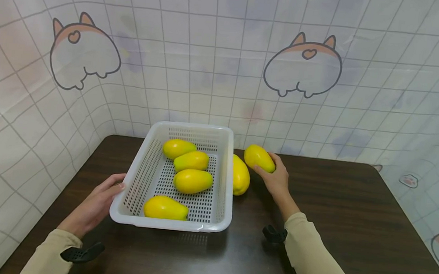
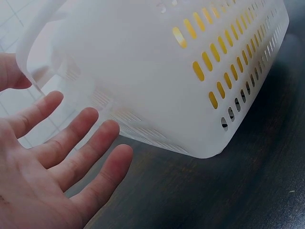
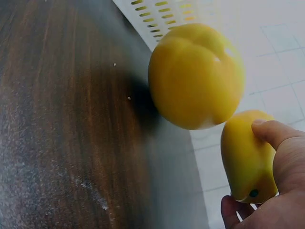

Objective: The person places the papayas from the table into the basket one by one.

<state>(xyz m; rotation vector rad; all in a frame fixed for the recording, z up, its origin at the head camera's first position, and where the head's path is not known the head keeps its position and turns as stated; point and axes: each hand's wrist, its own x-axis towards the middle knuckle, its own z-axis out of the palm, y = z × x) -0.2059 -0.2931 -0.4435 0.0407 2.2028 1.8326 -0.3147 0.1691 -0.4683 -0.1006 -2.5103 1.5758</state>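
A white plastic basket (image 1: pixel 171 224) stands on the dark table with several yellow mangoes inside, among them one mango (image 1: pixel 166 207) near its front wall. At the basket's left rim, my left hand (image 1: pixel 99 202) has the thumb on one side and the fingers on the other. In the left wrist view, the lower fingers (image 2: pixel 90 164) spread apart below the rim. My right hand (image 1: pixel 278 176) grips another mango (image 1: pixel 259 157) to the right of the basket, thumb along its side. Next to the basket's right wall lies a larger, ribbed yellow fruit (image 1: pixel 241 176), close beside the held mango.
The dark wooden table (image 1: pixel 339 210) stretches out to the right. A white gridded cloth (image 1: pixel 210 65) with cartoon dog prints hangs behind it and at both sides. Each wrist wears a black strap, such as the right strap (image 1: pixel 274 234).
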